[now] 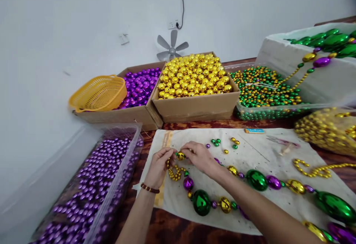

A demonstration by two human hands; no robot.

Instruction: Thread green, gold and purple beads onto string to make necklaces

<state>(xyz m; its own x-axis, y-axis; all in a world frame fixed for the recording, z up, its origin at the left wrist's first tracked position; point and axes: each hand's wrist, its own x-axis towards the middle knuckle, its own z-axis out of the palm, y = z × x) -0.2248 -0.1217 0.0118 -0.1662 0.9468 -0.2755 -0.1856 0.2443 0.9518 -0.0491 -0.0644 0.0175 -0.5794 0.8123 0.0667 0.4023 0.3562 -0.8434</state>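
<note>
My left hand (159, 164), with a brown bead bracelet at the wrist, pinches one end of a bead garland near small gold and green beads. Close beside it, the bent fingers of my right hand (198, 157) close on the same strand. Between the two hands sits a shiny gold bead (180, 156). A loop of small gold beads (175, 172) hangs below my left hand. From there the garland runs over the white cloth (178, 214) with a purple bead (188, 183), a large green bead (201, 202) and more gold ones. My fingertips partly hide the thread.
Loose small beads (216, 142), a long needle (254, 147) and pink-handled snips (283, 141) lie on the cloth. Behind are boxes of gold beads (194, 75) and purple beads (141, 84), plus a yellow basket (98, 92). A clear tub (116, 184) stands left.
</note>
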